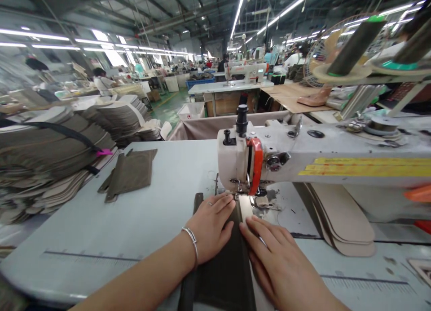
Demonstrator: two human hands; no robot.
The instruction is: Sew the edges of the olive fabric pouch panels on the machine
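Brown panel (222,275) beneath left hand (211,225), with right hand (281,255) at its edge and fingers of both laid flat, presumably for steadiness at the machine (286,142).

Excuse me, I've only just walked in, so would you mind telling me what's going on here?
A person is at a sewing machine, with both hands on the work. The left hand lies flat on a dark panel, fingertips close to the presser-foot area. The right hand rests along the panel's right edge, over a pale strip. More dark pieces lie on the tabletop to the left.
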